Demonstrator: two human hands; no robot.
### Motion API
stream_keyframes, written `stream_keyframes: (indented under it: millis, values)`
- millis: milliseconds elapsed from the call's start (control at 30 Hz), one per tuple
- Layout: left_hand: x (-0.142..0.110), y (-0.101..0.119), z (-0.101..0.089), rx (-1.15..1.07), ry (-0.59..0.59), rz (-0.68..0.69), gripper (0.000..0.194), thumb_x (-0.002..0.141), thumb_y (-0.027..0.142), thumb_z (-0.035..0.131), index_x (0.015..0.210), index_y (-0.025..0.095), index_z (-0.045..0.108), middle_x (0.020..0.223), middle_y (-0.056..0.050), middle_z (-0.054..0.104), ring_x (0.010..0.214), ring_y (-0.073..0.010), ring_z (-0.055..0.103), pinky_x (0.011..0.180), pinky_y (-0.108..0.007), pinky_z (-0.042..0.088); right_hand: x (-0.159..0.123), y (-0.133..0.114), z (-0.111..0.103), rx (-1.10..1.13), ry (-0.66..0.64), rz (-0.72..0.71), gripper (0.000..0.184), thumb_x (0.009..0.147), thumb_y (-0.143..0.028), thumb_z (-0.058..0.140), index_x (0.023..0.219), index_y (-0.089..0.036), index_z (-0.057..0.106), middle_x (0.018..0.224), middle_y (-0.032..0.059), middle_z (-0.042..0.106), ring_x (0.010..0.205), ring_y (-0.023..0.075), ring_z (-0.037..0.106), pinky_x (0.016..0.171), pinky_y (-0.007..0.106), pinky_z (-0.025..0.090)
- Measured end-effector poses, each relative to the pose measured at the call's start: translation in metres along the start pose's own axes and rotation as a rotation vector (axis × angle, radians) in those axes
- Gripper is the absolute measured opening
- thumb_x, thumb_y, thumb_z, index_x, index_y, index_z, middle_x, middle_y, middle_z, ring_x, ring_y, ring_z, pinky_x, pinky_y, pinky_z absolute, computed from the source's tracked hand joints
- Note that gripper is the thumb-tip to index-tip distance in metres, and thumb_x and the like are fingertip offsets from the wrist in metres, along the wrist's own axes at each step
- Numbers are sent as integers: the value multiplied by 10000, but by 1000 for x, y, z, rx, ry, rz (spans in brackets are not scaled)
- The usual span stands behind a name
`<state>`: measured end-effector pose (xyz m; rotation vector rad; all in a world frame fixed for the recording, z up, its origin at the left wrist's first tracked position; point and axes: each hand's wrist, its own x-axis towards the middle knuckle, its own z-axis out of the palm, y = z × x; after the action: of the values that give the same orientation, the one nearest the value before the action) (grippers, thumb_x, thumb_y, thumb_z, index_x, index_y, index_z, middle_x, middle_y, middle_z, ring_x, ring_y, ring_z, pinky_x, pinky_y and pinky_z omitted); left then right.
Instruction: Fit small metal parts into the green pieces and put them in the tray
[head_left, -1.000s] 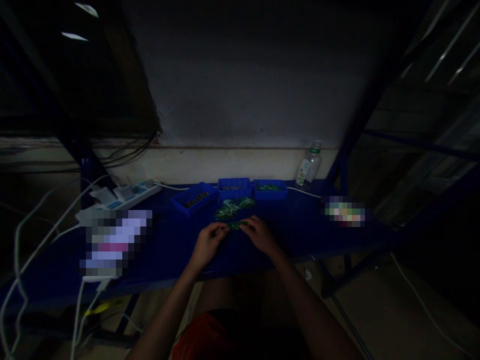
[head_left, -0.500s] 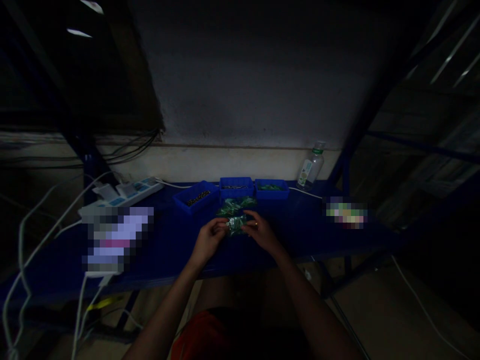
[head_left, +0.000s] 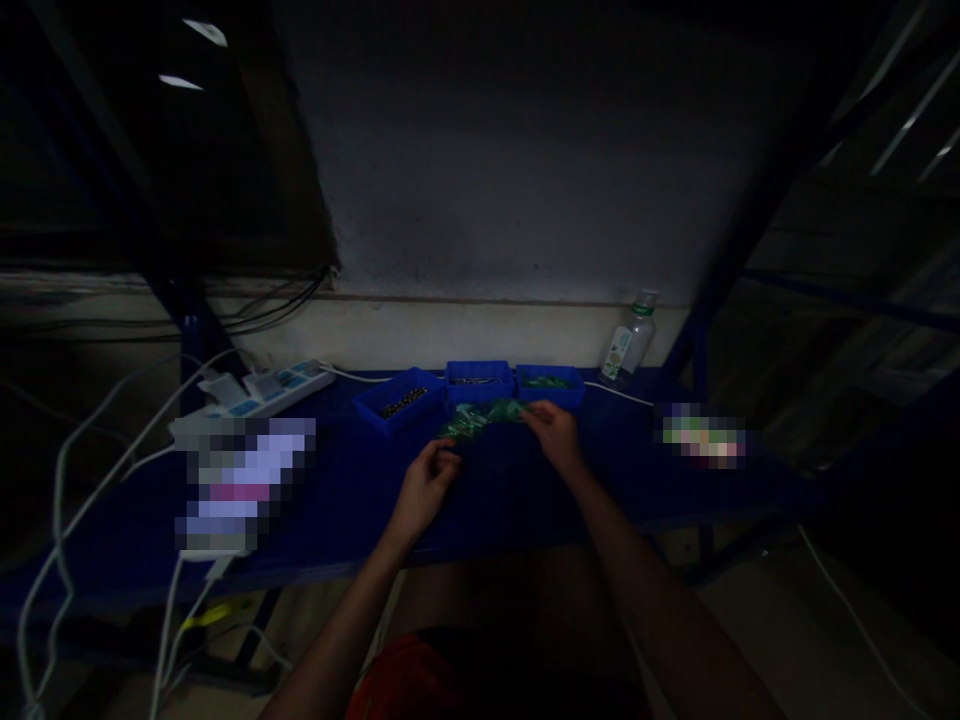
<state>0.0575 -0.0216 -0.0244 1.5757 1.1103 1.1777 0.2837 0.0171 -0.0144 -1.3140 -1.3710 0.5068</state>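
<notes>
My left hand (head_left: pixel 429 485) hovers over the front of the blue table, its fingers loosely curled and a little apart, with nothing visible in them. Just beyond its fingertips lies a pile of small clear-and-green plastic packets (head_left: pixel 465 422). My right hand (head_left: pixel 553 432) reaches to the right end of this pile, thumb and fingers pinching the edge of a green plastic packet (head_left: pixel 510 409). What the packets contain is too dark to make out.
Behind the pile stand three blue bins: one with small metallic pieces (head_left: pixel 390 420), one with thin pale pieces (head_left: pixel 480 391), one with green packets (head_left: pixel 551 397). A plastic bottle (head_left: pixel 628 345) stands at the back right. A power strip (head_left: pixel 255 400) with white cables and a blurred-out object (head_left: pixel 244 485) lie left.
The packet held between both hands has left them, apparently onto the pile. My right hand has moved right and away to another packet; my left hand has stayed near the front, now without a packet.
</notes>
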Motion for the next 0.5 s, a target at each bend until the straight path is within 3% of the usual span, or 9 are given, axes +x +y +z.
stream_keyframes:
  millis: [67, 133, 233, 333, 433, 500]
  values:
    - [-1, 0, 1, 68, -39, 17, 320, 718, 251, 510, 1022, 149, 510, 792, -19, 584, 674, -117, 553, 635, -224, 422, 29, 2, -16, -239, 168, -101, 264, 772, -368, 490, 885, -160, 607, 860, 69, 637, 773, 172, 568, 743, 297, 412]
    - [-3, 1, 1, 118, -65, 25, 292, 723, 256, 507, 994, 149, 530, 790, -18, 586, 683, -118, 550, 644, -222, 417, 54, 6, -30, -488, 233, -169, 273, 823, -322, 424, 943, -157, 605, 952, 99, 621, 887, 188, 538, 830, 315, 358]
    - [-5, 2, 1, 153, -74, 15, 268, 728, 269, 502, 962, 145, 547, 764, -15, 587, 676, -121, 549, 634, -219, 412, 75, 15, -40, -804, 66, -116, 312, 848, -335, 392, 932, -142, 623, 944, 141, 619, 942, 220, 516, 839, 342, 328]
    - [-5, 3, 1, 172, -70, 20, 259, 734, 272, 493, 949, 141, 557, 737, -11, 587, 660, -121, 546, 628, -220, 410, 74, 17, -34, -941, -39, -76, 403, 862, -408, 348, 917, -124, 629, 940, 168, 612, 947, 243, 508, 820, 367, 328]
    - [-4, 2, 1, 195, -77, 29, 254, 730, 264, 494, 938, 137, 566, 755, -19, 599, 685, -129, 555, 642, -227, 414, 56, 6, -14, -901, -23, -276, 397, 871, -403, 337, 1045, -135, 574, 1062, 161, 566, 1025, 243, 451, 870, 378, 293]
    - [-3, 2, 1, 210, -85, 36, 250, 728, 252, 492, 933, 134, 570, 773, -25, 606, 700, -133, 559, 659, -232, 414, 41, -4, 5, -840, -178, -424, 368, 854, -402, 385, 1057, -155, 567, 1051, 137, 569, 1023, 229, 443, 883, 357, 291]
